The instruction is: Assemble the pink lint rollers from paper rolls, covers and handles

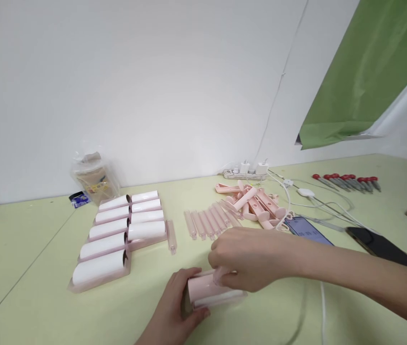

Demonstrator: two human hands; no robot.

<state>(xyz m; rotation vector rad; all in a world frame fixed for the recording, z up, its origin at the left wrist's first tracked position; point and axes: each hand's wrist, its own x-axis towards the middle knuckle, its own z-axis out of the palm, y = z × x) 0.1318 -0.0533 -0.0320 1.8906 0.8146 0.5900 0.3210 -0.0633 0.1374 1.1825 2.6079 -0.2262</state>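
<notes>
Lower centre, on green counter (pixel 45 306): pink roller case (pixel 209 290), clasped at its left end by left hand (pixel 175 309), grip closed; right hand (pixel 246 258) grip pinched shut over its top. Centre left: cased white rolls (pixel 117 235). Bag (pixel 95 178) label print too small to read.

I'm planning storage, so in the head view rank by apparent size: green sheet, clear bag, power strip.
1. green sheet, by far largest.
2. clear bag.
3. power strip, slim; it and the bag sit similarly far back.
</notes>
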